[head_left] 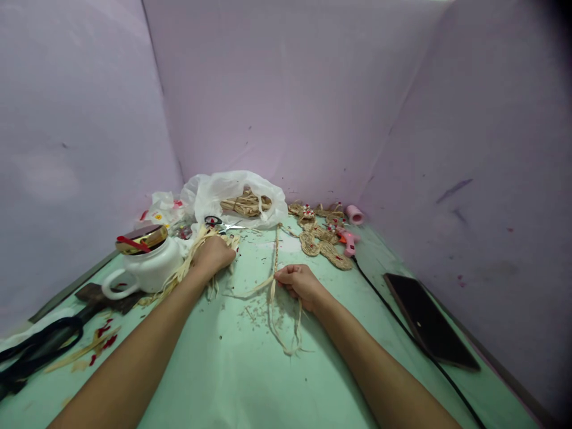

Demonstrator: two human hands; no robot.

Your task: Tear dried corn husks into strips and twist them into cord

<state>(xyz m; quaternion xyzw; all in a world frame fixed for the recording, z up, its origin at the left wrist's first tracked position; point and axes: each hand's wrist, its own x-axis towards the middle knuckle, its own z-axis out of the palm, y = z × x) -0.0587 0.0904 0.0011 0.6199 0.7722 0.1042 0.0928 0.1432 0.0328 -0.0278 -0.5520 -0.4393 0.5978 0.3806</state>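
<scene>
My right hand [300, 282] pinches a thin straw-coloured raffia braid [276, 247] between thumb and fingers. Beyond the pinch the braid runs away from me, up the table. Loose strand ends [280, 339] hang toward me and one spreads to the left. Over at the left, my left hand [214, 256] is curled in a pile of pale raffia strands [183, 273] beside the white mug; its fingertips are mostly hidden. Scissors [223, 224] lie just behind that hand.
A white plastic bag [268, 196] with raffia stands at the back. Woven pieces [328, 241] and a pink glue gun [348, 239] lie at right, its cord passing a dark phone-like slab [431, 322]. A mug [152, 262] with a gold lid and black-handled shears [58, 333] are left.
</scene>
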